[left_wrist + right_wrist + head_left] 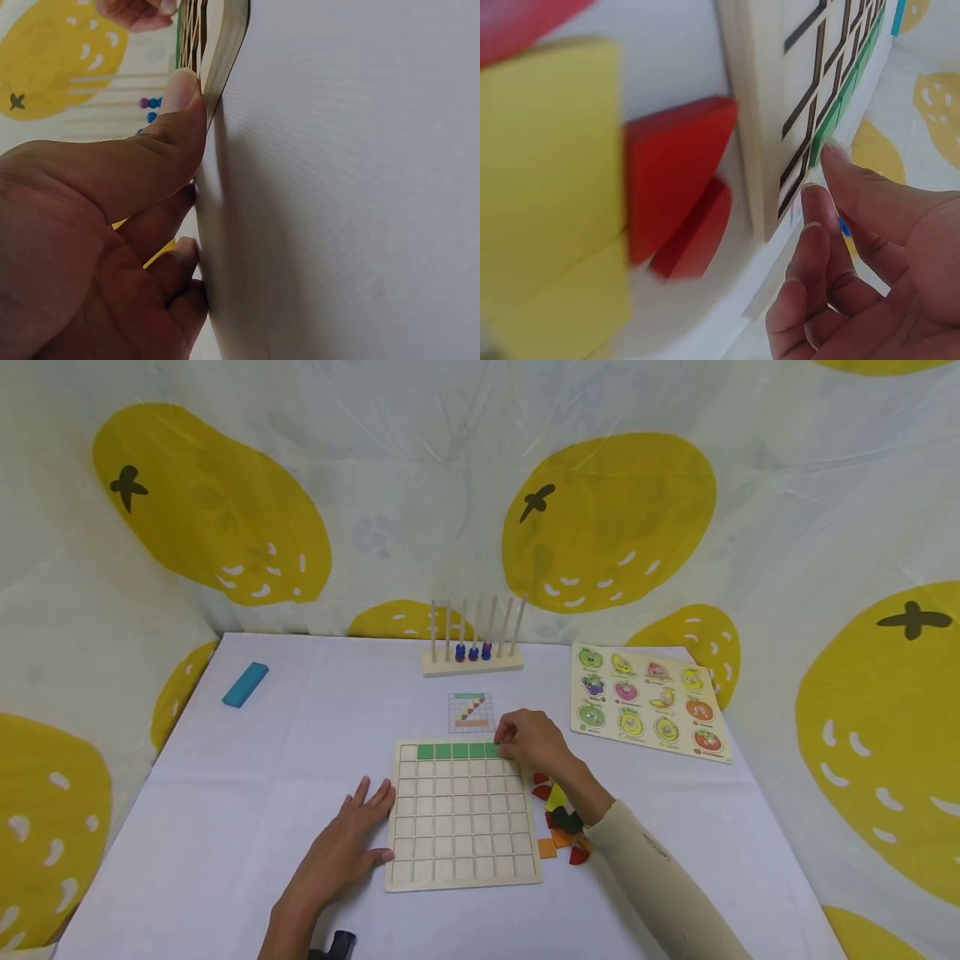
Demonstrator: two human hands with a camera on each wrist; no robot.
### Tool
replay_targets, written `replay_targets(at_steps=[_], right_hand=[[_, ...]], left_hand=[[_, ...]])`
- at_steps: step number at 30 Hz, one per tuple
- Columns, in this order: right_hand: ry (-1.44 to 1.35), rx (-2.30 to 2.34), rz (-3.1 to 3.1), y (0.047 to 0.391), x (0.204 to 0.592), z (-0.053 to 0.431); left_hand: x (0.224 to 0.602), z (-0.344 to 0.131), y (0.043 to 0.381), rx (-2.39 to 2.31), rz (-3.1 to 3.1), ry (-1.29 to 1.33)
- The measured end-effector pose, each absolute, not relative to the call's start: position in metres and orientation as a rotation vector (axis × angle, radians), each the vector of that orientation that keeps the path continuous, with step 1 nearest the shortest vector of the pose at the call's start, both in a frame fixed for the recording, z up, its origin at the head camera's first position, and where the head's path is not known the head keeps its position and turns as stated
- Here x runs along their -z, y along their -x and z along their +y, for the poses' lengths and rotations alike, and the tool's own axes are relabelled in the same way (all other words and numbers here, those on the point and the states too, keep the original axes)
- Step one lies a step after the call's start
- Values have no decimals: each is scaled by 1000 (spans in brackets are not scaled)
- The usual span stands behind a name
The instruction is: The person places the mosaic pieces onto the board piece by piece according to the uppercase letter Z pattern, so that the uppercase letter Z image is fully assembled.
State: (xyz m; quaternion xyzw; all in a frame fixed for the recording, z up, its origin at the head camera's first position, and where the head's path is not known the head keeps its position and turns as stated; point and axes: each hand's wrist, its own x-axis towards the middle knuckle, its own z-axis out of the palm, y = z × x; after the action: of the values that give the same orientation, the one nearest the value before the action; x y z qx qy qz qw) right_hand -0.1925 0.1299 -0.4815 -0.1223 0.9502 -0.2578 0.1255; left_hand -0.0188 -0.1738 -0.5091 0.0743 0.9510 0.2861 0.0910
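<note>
A wooden grid board (462, 818) lies on the table, several green square tiles (443, 751) along its far row. My left hand (348, 839) rests at the board's left side, fingers spread; in the left wrist view the thumb (181, 91) touches the board's edge. At the far right corner my right hand (534, 742) holds the rightmost green tile (825, 135) at its slot, thumb tip on it and fingers bent close by. Red pieces (679, 161) and yellow pieces (551, 172) lie beside the board, partly under the right forearm.
Beyond the board lies a small pattern card (471, 713). Behind it stands a peg rack (472, 667) with several beads. A fruit puzzle board (648, 702) lies at the back right, a blue block (245, 685) at the back left. Orange pieces (548, 848) lie near the board's right side.
</note>
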Motion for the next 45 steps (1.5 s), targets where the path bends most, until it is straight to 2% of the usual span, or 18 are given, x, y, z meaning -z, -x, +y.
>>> replay_targets(at_steps=[19, 34, 45], right_hand=[[186, 679, 2745, 165, 479, 195], [278, 762, 2736, 160, 479, 190], [230, 681, 2789, 160, 484, 193]], left_hand=[[509, -176, 16, -870, 2854, -259], [508, -173, 16, -859, 2856, -241], [508, -172, 17, -849, 2872, -232]])
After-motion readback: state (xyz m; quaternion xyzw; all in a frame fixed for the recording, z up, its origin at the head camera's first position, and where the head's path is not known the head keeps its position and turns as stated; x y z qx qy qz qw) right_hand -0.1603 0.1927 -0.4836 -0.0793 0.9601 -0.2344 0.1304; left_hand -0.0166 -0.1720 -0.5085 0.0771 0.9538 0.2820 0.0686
